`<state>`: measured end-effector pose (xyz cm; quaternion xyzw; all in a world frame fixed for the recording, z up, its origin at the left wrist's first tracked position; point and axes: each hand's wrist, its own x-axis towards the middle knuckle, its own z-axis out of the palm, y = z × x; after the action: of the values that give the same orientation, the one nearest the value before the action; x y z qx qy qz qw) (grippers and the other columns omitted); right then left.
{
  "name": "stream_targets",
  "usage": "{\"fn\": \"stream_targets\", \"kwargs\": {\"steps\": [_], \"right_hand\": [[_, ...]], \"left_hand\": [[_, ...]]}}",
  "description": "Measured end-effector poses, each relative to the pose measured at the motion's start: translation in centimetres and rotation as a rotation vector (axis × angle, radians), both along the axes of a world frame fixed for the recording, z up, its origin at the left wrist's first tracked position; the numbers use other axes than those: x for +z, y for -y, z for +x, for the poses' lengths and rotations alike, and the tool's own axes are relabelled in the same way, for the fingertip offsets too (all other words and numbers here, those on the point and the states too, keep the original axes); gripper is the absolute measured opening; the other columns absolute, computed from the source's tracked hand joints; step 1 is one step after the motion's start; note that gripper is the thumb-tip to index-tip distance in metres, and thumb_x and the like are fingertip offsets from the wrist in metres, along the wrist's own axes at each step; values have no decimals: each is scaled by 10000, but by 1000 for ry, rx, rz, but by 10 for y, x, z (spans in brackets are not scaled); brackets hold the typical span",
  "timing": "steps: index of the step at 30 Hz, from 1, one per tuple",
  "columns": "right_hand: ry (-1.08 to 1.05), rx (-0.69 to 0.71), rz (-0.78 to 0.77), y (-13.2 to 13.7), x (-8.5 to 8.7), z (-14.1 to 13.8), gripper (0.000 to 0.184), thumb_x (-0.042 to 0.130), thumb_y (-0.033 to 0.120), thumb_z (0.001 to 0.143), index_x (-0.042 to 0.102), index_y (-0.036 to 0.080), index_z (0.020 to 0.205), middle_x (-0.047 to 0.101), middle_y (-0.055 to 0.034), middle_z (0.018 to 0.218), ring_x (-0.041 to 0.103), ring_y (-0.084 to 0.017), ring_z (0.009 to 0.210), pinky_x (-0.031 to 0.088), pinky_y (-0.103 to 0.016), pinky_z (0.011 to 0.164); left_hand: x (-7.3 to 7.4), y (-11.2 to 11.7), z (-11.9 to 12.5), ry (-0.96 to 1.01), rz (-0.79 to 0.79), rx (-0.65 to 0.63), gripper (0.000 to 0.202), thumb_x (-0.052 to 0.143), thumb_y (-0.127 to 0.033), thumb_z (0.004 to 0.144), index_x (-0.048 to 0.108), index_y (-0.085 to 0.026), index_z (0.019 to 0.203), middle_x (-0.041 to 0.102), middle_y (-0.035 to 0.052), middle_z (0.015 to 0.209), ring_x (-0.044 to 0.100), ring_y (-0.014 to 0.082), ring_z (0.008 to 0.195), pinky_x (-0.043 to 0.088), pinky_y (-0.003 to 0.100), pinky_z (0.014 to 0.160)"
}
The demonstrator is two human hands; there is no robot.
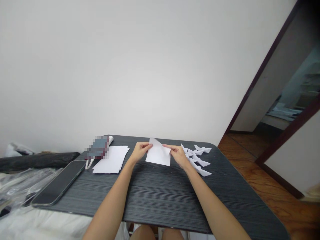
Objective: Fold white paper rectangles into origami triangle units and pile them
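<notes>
forearms point(112, 200) stretched across dark grey ribbed table point(160, 200); pinching white paper sheet point(158, 155) near far edge, left hand point(140, 151) and right hand point(178, 155) fingers closed on its top corners. mid-fold, seemingly; needs edges aligned before creasing.

A pixelated patch point(98, 147) left of the sheet point(158, 155) hides what lies there. The pinching fingers point(146, 145) of the left hand point(140, 151) and right hand point(178, 155) cover the sheet's upper corners. The right hand hides part of the folded pieces point(198, 160) right of the sheet. The bench point(155, 193) is cut off by the bottom edge.
</notes>
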<state>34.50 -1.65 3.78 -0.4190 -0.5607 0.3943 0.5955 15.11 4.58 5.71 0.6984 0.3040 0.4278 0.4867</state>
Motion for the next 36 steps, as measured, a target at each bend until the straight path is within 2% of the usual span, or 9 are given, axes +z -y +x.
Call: {"fn": "stream_targets", "kwargs": {"steps": [6, 10, 14, 16, 19, 24, 26, 30, 36], "right_hand": [[60, 20, 46, 2, 2, 5, 290, 464, 166, 675, 650, 210, 894, 657, -33, 893, 601, -176, 820, 454, -325, 760], [119, -118, 112, 3, 4, 5, 308, 423, 145, 680, 660, 204, 866, 657, -27, 890, 590, -170, 857, 442, -309, 789], [134, -282, 194, 5, 5, 4, 342, 393, 129, 682, 655, 212, 885, 643, -23, 933, 572, -169, 894, 434, -302, 800], [164, -311, 240, 7, 5, 2, 354, 387, 118, 682, 654, 228, 887, 633, -13, 956, 561, -166, 912, 418, -304, 825], [265, -286, 247, 9, 4, -1, 357, 395, 107, 682, 655, 254, 878, 625, -4, 960, 547, -167, 922, 402, -318, 845], [308, -40, 183, 14, 7, -7, 370, 449, 104, 657, 628, 248, 948, 564, -11, 1083, 497, -173, 1011, 360, -320, 896], [206, 17, 153, 15, 11, -8, 413, 474, 143, 675, 554, 247, 1067, 528, -19, 1136, 478, -169, 1042, 350, -312, 905], [28, -62, 76, 15, 17, -6, 480, 488, 292, 729, 402, 244, 1199, 549, -48, 1079, 549, -147, 907, 414, -282, 800], [87, -60, 46, 11, 14, -1, 219, 553, 331, 676, 576, 169, 822, 606, -20, 763, 559, -140, 707, 436, -243, 650]], "left_hand": [[-1, 1, 2, 158, -161, -48, 412, 610, -349, 637, 613, -120, 980, 647, 86, 813, 580, 172, 707, 429, 252, 629], [2, 8, 9, 229, -481, -152, 648, 422, -569, 705, 397, -171, 1215, 634, 96, 792, 598, 170, 624, 458, 295, 585], [9, 21, 16, 242, -644, -353, 731, 294, -680, 673, 383, -176, 1195, 614, 133, 856, 609, 209, 644, 473, 323, 553], [8, 23, 19, 253, -612, -333, 634, 435, -593, 682, 417, -159, 1144, 609, 131, 861, 607, 189, 625, 476, 305, 565], [0, 17, 24, 289, -462, -136, 529, 645, -323, 627, 452, -100, 1066, 612, 98, 764, 566, 123, 538, 450, 234, 512], [-8, 1, 19, 283, -224, 93, 537, 639, -171, 598, 434, -64, 1083, 589, 26, 645, 445, 36, 414, 321, 150, 394], [-5, 2, 16, 224, -177, 62, 576, 617, -179, 613, 397, -68, 1134, 610, 48, 706, 497, 64, 476, 350, 157, 424], [4, 16, 16, 49, -94, -167, 654, 600, -197, 633, 335, -105, 1223, 635, 83, 823, 577, 151, 705, 431, 229, 596], [0, 23, 23, -82, -6, -125, 516, 620, -235, 615, 498, -98, 1097, 653, 75, 752, 571, 177, 694, 430, 259, 617]]}}
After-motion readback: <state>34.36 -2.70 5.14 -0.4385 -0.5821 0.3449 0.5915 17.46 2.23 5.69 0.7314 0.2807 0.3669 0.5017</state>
